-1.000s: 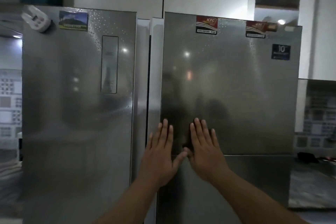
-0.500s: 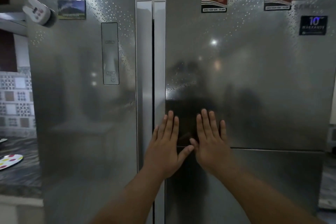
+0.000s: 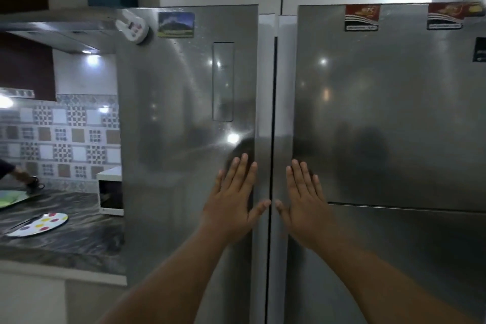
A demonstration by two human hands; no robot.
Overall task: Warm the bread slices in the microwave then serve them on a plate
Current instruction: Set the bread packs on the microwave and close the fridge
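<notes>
Both hands are raised flat with straight, spread fingers and hold nothing. The left hand (image 3: 234, 200) now lies over the left refrigerator door (image 3: 184, 139), where half a second ago it was over the right refrigerator door (image 3: 394, 126) beside the other; the right hand (image 3: 305, 202) is near that door's inner edge. The dark seam between the doors now runs between the two thumbs, which earlier nearly touched. The view has swung left, so more of the dark marbled counter (image 3: 79, 239) shows. On it lies the plate (image 3: 39, 223) with coloured dots, and behind it, against the refrigerator's side, stands the white microwave (image 3: 110, 192). No bread slices can be made out.
</notes>
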